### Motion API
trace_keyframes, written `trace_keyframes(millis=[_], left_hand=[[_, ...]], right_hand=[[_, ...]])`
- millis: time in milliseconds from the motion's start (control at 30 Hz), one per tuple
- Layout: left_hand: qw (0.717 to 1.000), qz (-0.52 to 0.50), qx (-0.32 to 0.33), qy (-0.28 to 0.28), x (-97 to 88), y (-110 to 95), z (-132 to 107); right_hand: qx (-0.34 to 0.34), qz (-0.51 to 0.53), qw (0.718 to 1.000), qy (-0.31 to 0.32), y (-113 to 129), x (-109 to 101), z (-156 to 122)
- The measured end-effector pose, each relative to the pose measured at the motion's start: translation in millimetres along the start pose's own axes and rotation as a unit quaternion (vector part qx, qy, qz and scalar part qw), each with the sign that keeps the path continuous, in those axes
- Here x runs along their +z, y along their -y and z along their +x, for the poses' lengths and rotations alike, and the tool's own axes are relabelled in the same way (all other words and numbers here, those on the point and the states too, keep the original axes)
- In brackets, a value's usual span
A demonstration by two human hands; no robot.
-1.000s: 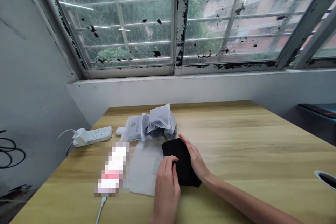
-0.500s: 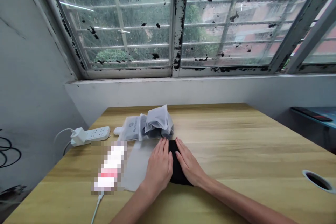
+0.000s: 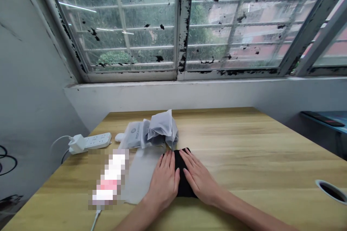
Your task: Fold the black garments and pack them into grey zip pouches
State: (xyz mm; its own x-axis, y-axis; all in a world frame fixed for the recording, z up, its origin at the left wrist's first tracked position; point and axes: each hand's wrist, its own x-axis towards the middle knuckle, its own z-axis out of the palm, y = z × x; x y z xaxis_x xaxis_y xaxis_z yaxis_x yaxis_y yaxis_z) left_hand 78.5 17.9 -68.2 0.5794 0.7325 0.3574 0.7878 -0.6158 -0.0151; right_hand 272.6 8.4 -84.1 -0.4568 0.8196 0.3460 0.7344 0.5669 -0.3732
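A folded black cloth [image 3: 183, 173] lies on the wooden table [image 3: 244, 158], partly on the edge of a translucent white sheet [image 3: 139, 177]. My left hand [image 3: 164, 180] rests flat against its left side, and my right hand [image 3: 199, 177] lies flat along its right side. Neither hand's fingers curl around it. Much of the cloth is hidden under my hands. Behind them, touching neither hand, sits a heap of grey-white plastic pouches [image 3: 159, 130].
A white power strip [image 3: 90, 142] with a plug sits at the table's left. A pixelated white object [image 3: 108, 178] with a white cable [image 3: 94, 220] lies left of the sheet. A round cable grommet [image 3: 331, 191] is set in the table's right side. The wall and window stand behind.
Since a second ago, my left hand has moved from the cloth's lower part to lie flat along its left side. My right hand has slid down its right side, and the cloth looks narrower.
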Motion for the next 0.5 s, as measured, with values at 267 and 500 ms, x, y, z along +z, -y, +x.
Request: trace_keyframes(millis=[267, 500], left_hand=[[1.000, -0.007, -0.001, -0.008, -5.8, -2, 1], [1.000, -0.024, -0.006, 0.006, -13.0, -4, 3]], right_hand=[[-0.045, -0.003, 0.997, 0.066, -7, -19, 3], [-0.103, 0.033, 0.986, 0.128, -14, -48, 13]])
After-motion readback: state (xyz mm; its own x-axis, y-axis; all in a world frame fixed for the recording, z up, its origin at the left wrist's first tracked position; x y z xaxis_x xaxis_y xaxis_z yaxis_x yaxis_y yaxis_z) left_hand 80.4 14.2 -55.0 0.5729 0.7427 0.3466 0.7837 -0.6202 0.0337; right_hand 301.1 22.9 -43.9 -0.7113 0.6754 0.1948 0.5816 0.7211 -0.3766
